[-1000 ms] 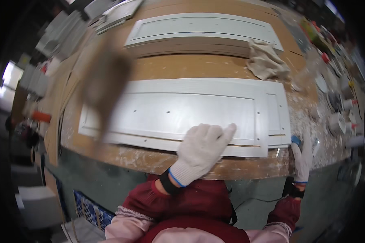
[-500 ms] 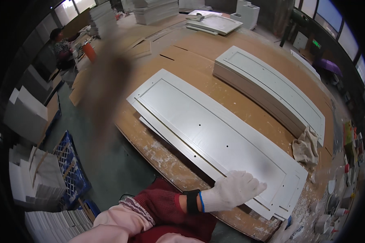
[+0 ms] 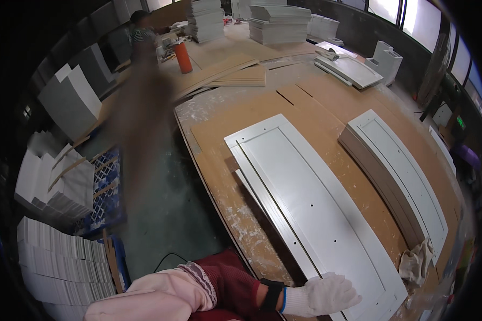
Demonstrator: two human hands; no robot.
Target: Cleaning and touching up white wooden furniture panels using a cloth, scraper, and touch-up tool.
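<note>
the gloved left hand [image 3: 322,295] rests on the near end of the white panel [image 3: 321,219], by its left edge, fingers loose, grasping nothing; the right hand is out of view. the panel's long axis goes away and leftward over the bench [image 3: 214,155], a panel stack [image 3: 401,160] apart at right.

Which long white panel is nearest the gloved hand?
The top panel under the left hand; the lower panel peeks out beneath it, and the brown-sided stack sits farther right.
</note>
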